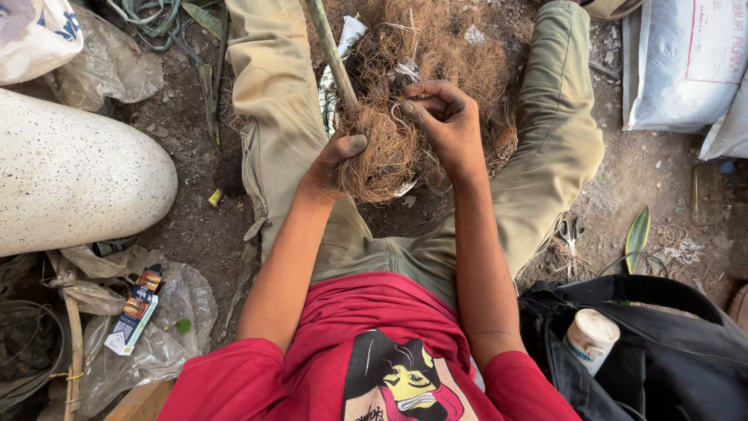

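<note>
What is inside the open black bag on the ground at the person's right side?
In the black bag a white cylindrical container with a pale lid stands near the opening, partly sunk in. Whatever lies deeper is hidden by the bag's dark folds.

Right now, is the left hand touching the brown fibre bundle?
Touching. The head view shows the left hand wrapped around the brown fibre bundle, its fingers pressed into the fibres, with no gap between them.

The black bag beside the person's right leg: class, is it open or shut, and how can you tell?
Open. The black bag gapes at its top, its zip parted, and a white lidded container shows inside the opening.
</note>
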